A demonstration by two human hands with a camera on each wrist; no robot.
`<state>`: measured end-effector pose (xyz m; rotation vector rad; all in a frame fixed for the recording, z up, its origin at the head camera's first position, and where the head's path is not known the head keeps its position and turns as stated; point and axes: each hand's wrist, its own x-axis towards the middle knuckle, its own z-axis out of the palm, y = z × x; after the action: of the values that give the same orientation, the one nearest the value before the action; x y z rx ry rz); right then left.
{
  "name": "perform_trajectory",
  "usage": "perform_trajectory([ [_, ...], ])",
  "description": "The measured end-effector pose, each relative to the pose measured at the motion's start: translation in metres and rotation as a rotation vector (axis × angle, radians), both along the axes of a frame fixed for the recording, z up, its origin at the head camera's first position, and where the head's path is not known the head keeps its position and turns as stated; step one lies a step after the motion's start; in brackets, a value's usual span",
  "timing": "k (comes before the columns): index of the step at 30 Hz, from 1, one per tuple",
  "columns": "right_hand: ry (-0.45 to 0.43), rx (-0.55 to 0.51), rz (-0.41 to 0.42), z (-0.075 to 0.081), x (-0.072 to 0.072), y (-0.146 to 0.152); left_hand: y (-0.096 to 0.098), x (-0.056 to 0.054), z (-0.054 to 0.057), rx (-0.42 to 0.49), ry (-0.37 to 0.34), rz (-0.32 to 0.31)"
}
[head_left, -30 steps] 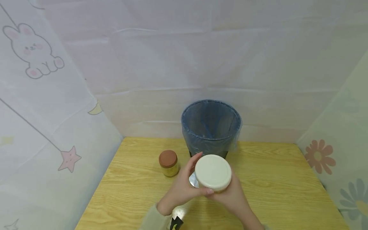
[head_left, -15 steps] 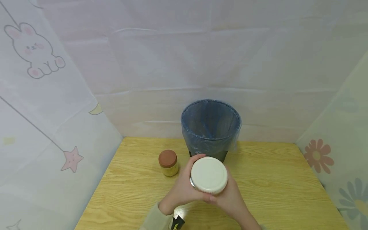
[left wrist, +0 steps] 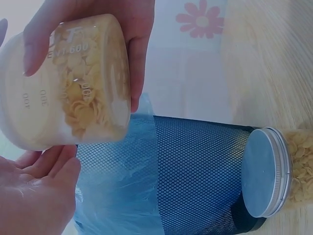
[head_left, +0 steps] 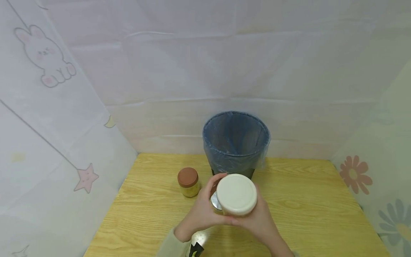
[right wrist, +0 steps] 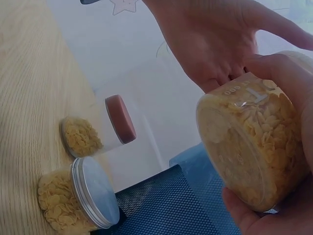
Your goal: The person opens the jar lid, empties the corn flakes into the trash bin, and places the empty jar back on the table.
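A clear plastic jar (right wrist: 254, 142) of yellow flakes, with a cream screw lid (head_left: 237, 194), is held upright above the table between both hands. My right hand (head_left: 257, 214) grips its right side, thumb on one side and fingers on the other. Curved about the left side near the lid, my left hand (head_left: 203, 210) has thumb and fingers at the jar, with a gap at the palm. Beneath stands a flake-filled jar with a silver lid (left wrist: 259, 173), partly hidden in the head view. A third jar with a brown lid (head_left: 187, 177) stands to its left.
Behind the hands, a dark mesh bin (left wrist: 200, 171) lined with a blue plastic bag (head_left: 234, 160) stands on the wooden table (head_left: 305, 200). Printed cloth walls (head_left: 179, 71) rise at the back and sides. A black-and-yellow item (head_left: 196, 249) shows near my left sleeve.
The held jar moved slightly left, then back right. My left hand closed in around it half a second ago; now the gap at its palm shows again, with the silver lid visible through it.
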<state>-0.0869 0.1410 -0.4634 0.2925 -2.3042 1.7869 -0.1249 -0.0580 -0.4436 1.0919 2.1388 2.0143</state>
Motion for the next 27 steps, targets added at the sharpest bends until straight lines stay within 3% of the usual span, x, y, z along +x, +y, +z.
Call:
perform_trajectory([
  [8,-0.022,-0.011,-0.02,0.004,-0.001,0.005,-0.002,0.002,-0.001,-0.025,0.089,0.019],
  [16,-0.011,0.012,-0.089,0.004,-0.006,0.013,-0.003,0.01,0.002,-0.077,0.081,0.052],
  [27,-0.003,0.014,-0.127,0.006,-0.007,0.017,-0.002,0.012,-0.001,-0.034,0.169,0.08],
])
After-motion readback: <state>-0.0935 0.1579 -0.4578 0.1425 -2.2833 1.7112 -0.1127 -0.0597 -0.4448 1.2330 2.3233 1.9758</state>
